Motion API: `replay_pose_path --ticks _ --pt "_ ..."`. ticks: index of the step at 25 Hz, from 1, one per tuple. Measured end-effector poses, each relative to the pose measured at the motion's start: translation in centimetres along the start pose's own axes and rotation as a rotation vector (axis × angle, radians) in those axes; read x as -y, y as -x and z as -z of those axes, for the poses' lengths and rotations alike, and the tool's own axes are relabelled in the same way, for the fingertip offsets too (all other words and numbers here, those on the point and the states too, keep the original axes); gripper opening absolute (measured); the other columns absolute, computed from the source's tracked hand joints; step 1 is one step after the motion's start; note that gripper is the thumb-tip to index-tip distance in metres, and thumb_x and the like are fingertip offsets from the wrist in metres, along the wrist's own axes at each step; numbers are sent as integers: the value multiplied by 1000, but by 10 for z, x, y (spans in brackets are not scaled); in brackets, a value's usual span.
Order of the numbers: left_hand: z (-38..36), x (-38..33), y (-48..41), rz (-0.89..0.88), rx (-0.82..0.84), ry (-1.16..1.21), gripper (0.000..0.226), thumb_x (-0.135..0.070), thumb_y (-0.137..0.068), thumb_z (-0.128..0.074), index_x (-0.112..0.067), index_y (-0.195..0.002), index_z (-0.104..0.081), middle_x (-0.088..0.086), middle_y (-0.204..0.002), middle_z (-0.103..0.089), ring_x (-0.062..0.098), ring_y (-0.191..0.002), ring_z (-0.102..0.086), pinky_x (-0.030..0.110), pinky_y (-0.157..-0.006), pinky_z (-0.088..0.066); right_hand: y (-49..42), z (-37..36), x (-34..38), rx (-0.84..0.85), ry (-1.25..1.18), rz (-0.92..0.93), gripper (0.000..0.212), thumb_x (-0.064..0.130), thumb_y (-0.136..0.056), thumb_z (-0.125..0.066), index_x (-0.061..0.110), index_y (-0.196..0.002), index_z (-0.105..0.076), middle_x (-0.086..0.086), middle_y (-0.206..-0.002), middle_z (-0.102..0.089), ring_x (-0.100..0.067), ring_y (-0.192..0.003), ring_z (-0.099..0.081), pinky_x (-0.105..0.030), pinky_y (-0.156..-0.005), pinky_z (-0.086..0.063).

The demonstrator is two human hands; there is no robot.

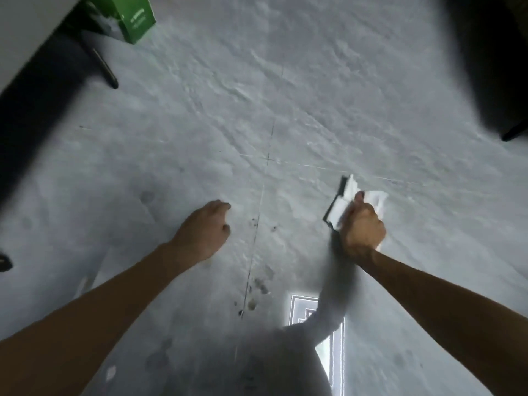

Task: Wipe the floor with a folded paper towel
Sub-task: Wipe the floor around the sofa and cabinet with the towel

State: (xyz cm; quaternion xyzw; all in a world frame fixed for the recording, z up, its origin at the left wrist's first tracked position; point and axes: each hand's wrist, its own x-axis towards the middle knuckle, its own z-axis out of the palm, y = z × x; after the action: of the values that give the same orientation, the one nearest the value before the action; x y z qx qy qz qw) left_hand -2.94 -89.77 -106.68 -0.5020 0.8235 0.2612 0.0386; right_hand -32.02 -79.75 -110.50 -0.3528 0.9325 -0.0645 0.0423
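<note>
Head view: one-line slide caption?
Right hand grips a folded paper towel near the grey floor; left hand, loosely curled and empty, beside dark smudges along a tile seam.

The gray floor (314, 95) has lots of room in the middle to slide across. A green box (137, 21) and a black leg (107, 70) stand far left. A big dark thing (491, 67) blocks the far right.

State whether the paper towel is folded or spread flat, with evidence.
Folded: the paper towel shows stacked layers, bunched in the right hand.
</note>
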Motion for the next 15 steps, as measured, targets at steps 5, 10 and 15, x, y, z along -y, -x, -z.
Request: replay_pose_path --ticks 5,10,15 --pt "10 9 -3 117 -79 124 45 -19 -90 -50 -22 -135 -45 12 -122 -63 32 -112 -59 35 -94 -48 107 -40 120 153 22 933 65 9 -83 -59 18 -145 -42 -4 -92 -62 -25 -64 -65 -28 -47 -33" --pt "15 36 18 224 -287 214 36 -8 -89 -50 -15 -123 -57 7 -122 -65 25 -113 -59 35 -95 -48 41 -30 92 158 190 1302 59 17 -90 -49 27 -146 -36 -3 -97 -60 -27 -67 -63 -32 -52 -43" --pt "-1 46 35 226 -230 174 41 -11 -88 -53 -14 -130 -54 7 -134 -56 22 -125 -50 31 -104 -41 47 -21 95 89 28 572 51 14 -96 -47 22 -146 -39 -10 -106 -63 -35 -75 -65 -35 -55 -37"
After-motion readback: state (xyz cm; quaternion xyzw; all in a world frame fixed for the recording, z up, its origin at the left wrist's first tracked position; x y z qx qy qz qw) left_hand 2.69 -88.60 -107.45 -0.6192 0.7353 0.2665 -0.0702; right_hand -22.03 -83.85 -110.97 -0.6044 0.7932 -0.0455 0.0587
